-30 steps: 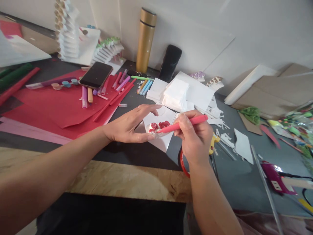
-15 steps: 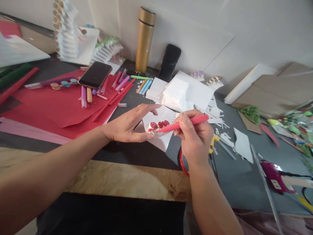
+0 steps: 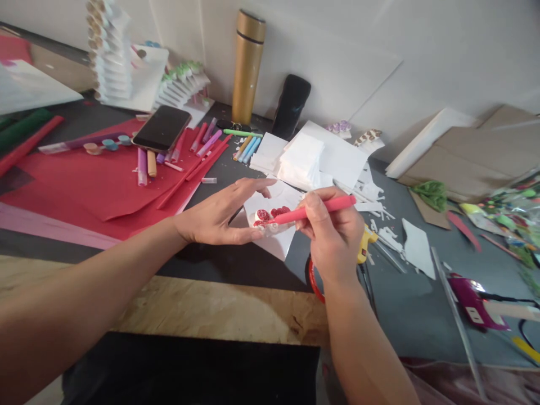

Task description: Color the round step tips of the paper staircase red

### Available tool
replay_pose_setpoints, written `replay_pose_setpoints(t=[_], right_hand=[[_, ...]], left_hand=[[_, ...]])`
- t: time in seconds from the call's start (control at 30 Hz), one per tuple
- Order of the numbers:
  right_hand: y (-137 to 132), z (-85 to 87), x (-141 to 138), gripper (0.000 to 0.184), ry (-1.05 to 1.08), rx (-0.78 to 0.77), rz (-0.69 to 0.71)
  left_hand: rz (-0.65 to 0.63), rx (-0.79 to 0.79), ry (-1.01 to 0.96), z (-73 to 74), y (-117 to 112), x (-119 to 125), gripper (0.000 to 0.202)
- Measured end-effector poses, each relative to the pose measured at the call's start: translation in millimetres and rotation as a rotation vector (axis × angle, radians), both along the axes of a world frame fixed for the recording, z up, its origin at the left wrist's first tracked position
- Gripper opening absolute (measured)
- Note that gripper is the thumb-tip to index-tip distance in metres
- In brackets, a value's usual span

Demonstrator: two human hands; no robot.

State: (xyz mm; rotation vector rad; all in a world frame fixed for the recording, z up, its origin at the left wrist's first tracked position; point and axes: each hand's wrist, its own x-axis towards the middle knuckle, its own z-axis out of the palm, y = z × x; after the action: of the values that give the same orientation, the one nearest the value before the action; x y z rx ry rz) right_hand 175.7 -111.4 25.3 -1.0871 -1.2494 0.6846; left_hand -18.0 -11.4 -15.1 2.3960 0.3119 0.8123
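Note:
My left hand (image 3: 219, 216) lies on the dark table with fingers stretched out, thumb and fingertips steadying a small white card (image 3: 274, 239). Several small red rolled-paper rosettes (image 3: 272, 215) sit on that card. My right hand (image 3: 333, 233) is closed round a pink pen-like tool (image 3: 312, 210), held like a pencil, and its tip touches the rosettes at the card's left end.
Red paper sheets (image 3: 97, 180), a black phone (image 3: 162, 128) and several coloured sticks lie at the left. A gold flask (image 3: 247, 67) stands at the back. White paper pieces (image 3: 314, 157), scraps, a yellow tool (image 3: 365, 244), a red ring (image 3: 314, 278) and a purple glue gun (image 3: 475, 301) lie to the right.
The view has shifted slightly. My right hand and the pink tool sit a little further left and higher on the rosettes. My left hand stays as it was.

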Motion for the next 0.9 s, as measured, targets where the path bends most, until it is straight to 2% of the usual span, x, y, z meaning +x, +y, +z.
replay_pose_setpoints(t=[0.9], right_hand=[[-1.2,2.5,-0.7,0.024,-0.024,-0.01,-0.014]], left_hand=[[-0.005,0.014,-0.014,-0.4,0.7,0.9,0.087]])
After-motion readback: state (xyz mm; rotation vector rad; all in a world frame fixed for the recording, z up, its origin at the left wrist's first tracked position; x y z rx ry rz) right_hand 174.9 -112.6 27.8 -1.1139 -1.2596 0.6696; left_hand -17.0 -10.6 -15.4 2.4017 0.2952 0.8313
